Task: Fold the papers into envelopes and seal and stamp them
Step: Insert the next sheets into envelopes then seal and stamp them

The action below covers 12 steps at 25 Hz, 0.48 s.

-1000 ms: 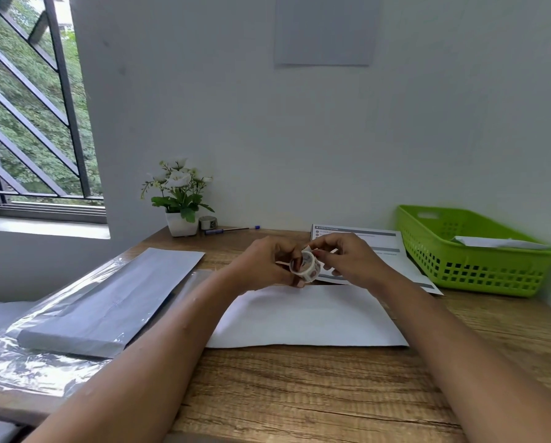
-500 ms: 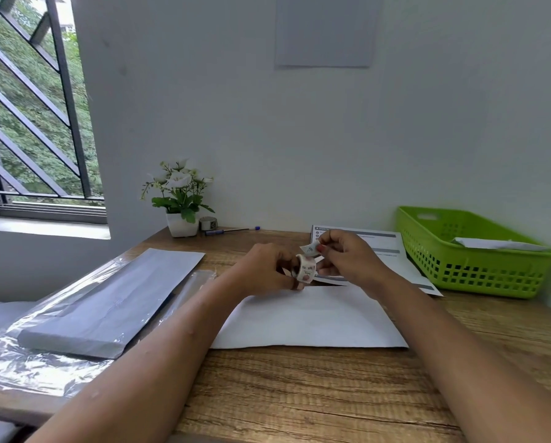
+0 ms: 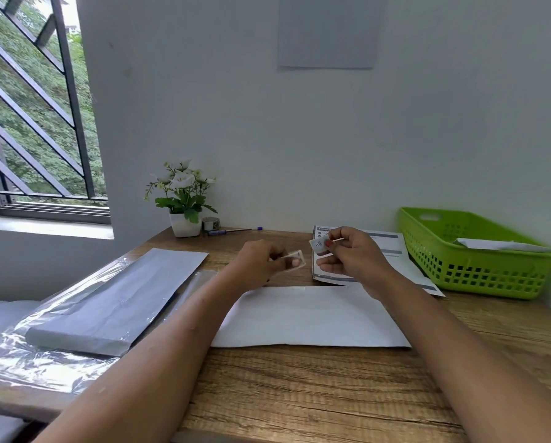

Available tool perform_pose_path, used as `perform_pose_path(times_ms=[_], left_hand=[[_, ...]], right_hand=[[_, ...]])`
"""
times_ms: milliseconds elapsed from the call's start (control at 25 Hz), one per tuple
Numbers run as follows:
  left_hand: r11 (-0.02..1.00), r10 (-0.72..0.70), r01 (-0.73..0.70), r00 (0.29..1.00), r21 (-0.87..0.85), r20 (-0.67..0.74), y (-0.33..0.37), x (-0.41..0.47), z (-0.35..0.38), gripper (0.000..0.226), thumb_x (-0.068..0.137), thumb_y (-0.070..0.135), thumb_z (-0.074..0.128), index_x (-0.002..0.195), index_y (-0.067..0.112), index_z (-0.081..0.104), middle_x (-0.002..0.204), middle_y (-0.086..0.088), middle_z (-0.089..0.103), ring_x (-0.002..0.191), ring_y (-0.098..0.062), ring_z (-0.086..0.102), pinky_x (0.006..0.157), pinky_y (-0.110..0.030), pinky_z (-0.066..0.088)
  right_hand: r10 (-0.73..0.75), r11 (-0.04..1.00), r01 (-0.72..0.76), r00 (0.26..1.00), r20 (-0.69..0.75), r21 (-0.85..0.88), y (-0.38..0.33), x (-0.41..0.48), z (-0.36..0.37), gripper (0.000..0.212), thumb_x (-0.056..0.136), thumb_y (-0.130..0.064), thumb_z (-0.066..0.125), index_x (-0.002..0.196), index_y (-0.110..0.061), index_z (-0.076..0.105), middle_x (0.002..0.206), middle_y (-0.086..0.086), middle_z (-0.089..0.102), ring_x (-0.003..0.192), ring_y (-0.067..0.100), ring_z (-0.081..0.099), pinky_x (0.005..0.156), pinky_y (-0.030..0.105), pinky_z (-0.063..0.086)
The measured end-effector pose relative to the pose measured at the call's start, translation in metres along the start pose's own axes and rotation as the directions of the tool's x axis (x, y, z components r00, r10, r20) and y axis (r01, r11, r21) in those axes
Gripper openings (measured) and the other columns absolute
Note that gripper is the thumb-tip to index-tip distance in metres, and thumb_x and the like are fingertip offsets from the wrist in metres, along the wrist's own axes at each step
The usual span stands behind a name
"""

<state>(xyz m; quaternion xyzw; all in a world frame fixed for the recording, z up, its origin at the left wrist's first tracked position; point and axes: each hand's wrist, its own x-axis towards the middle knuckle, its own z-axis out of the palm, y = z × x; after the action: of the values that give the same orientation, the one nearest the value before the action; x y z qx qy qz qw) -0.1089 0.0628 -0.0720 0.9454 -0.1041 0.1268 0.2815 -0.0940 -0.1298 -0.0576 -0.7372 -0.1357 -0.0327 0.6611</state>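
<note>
R hand (image 3: 354, 260) is raised over the worktop (image 3: 299, 394). Its thumb & forefinger pinch a small sticker (image 3: 319, 244) by one edge, other fingers loosely curled. L hand (image 3: 258, 266) is just beside it, fingers curled round the sticker roll (image 3: 295, 260). Roll & sticker are apart and the sticker looks free of the roll, but it's too small to be sure. Can't tell if it's the seal or the stamp.

The folded white paper (image 3: 309, 318) lies flat on the worktop directly below both hands.

To place it well, imo:
- Grip the corner only, so the adhesive stays off the fingertips.
- Park the roll, then use the L hand to pin the paper flat.
- Land one edge first and smooth across, so there are no bubbles or skew.
- If it's the seal, straddle the flap edge. The flap line isn't readable from here.

Further right is a printed sheet (image 3: 392, 251), then a green basket (image 3: 491, 273) w/ a white piece inside, prob where finished ones go.
</note>
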Motion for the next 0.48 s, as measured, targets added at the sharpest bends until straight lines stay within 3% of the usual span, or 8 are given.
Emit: perform_pose_path(times_ms=[120,320,480], left_hand=[[0.988,-0.056,0.066,0.996,0.143,-0.071,-0.011,-0.001,-0.009,0.038,0.088,0.048,0.057,0.08,0.011,0.062,0.071,0.0,0.053,0.072,-0.019,0.05,0.054,-0.026,0.032],[0.962,-0.152,0.18,0.978,0.203,-0.145,-0.027,0.001,-0.012,0.025,0.092,0.029,0.056,0.104,0.011,0.068,0.104,-0.01,0.065,0.095,-0.025,0.058,0.072,-0.028,0.04],[0.93,-0.211,0.266,0.952,0.253,-0.224,-0.033,0.003,-0.005,0.022,0.091,0.019,0.052,0.107,0.012,0.064,0.112,-0.011,0.064,0.101,-0.029,0.058,0.078,-0.033,0.045]], right_hand=[[-0.002,1.0,0.003,1.0,-0.012,0.014,-0.001,-0.001,-0.001,0.006,0.094,-0.006,0.054,0.091,-0.01,0.058,0.088,0.012,0.067,0.057,0.011,0.068,0.06,0.023,0.059],[0.021,0.996,-0.021,1.0,0.002,0.091,-0.003,-0.003,0.001,0.006,0.092,-0.001,0.056,0.093,-0.007,0.058,0.087,0.011,0.066,0.063,0.014,0.069,0.06,0.021,0.059],[0.031,0.994,-0.035,0.999,0.04,0.106,-0.003,-0.003,-0.003,0.011,0.089,0.006,0.057,0.09,-0.004,0.06,0.091,0.016,0.064,0.076,0.02,0.067,0.065,0.021,0.06]])
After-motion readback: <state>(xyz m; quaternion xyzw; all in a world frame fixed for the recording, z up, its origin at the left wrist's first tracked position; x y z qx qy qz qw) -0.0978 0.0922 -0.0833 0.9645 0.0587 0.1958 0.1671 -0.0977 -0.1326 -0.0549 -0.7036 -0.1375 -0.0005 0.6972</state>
